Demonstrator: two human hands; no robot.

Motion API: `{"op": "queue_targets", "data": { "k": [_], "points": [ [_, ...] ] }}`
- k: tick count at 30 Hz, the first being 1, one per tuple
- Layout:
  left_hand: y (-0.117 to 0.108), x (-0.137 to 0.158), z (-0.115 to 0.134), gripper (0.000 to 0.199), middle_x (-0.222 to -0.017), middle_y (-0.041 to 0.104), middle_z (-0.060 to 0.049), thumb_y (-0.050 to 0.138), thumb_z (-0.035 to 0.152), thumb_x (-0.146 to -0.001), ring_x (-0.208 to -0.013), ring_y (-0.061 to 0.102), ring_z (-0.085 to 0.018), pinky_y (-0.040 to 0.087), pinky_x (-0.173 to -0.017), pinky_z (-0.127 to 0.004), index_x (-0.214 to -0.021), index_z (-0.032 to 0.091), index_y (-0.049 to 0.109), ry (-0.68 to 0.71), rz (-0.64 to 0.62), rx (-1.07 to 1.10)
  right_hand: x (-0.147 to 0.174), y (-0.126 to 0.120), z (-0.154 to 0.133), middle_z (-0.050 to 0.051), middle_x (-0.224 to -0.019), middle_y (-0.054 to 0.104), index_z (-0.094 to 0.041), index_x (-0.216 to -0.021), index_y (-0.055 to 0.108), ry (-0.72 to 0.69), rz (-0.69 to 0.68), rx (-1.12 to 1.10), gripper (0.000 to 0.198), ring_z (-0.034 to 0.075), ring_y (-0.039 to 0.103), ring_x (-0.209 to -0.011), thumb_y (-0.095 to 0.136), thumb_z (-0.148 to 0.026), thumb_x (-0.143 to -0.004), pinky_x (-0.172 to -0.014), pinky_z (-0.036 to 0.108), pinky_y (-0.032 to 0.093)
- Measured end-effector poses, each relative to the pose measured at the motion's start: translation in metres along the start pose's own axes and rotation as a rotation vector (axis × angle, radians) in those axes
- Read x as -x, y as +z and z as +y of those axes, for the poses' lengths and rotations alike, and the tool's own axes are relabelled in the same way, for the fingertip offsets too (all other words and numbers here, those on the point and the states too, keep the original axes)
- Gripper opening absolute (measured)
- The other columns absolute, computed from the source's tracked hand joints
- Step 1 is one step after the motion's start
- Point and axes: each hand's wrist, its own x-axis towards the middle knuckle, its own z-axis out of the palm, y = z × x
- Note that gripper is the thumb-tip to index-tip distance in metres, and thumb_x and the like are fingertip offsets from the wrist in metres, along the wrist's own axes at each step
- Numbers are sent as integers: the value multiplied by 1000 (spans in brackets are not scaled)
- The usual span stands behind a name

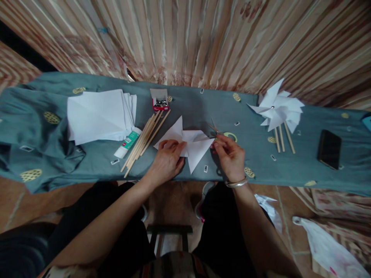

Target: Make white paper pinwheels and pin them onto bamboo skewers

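A white paper pinwheel (199, 148) with pointed blades lies on the cloth in front of me. My left hand (169, 154) is closed over its left part, fingers pressed on the folds near the middle. My right hand (230, 154) is pinched at the tip of the right blade; whether the paper or something small is between the fingers cannot be made out. Just behind the right hand lie scissors (231, 136) with a light green handle, partly covered by the fingers. Left of the pinwheel are several wooden sticks (145, 141) and a green-and-white glue tube (127, 143).
A stack of white paper (95, 116) lies at the left. An open small box (160, 104) of metal pins stands at the back. Finished pinwheels (278, 108) on sticks and a black phone (329, 149) lie at the right. A white plastic bag (330, 247) is on the floor.
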Motion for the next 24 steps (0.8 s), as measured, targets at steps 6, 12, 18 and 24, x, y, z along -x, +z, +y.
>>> {"op": "queue_targets", "data": {
  "k": [6, 12, 18, 24],
  "points": [
    [-1, 0, 2, 47, -107, 69, -15, 52, 18, -83, -114, 54, -31, 39, -98, -50, -130, 10, 50, -12, -19, 12, -1, 13, -3, 0, -78, 73, -23, -90, 73, 44, -2, -165, 18, 13, 64, -65, 73, -32, -75, -65, 30, 55],
    [-2, -1, 2, 47, -108, 69, -17, 51, 19, -84, -114, 53, -31, 39, -98, -49, -130, 8, 51, -22, -24, 21, 4, 18, -4, 0, -81, 74, -24, -88, 74, -13, -48, -115, 12, 13, 64, -66, 70, -30, -78, -68, 31, 56],
    [-3, -1, 3, 47, -109, 68, -17, 50, 18, -84, -113, 54, -31, 39, -97, -48, -130, 7, 51, -17, -23, 14, 6, 18, -15, 5, -134, 59, -30, -117, 69, -256, -311, 147, 29, 20, 63, -111, 57, -27, -91, -102, 42, 49],
    [-4, -1, 3, 45, -108, 68, -16, 49, 20, -86, -111, 54, -30, 39, -97, -48, -129, 9, 52, -12, -20, 12, 3, 12, -16, 7, -146, 45, -28, -126, 65, -335, -465, 228, 34, 21, 56, -121, 47, -31, -97, -110, 43, 43]
  ]
}}
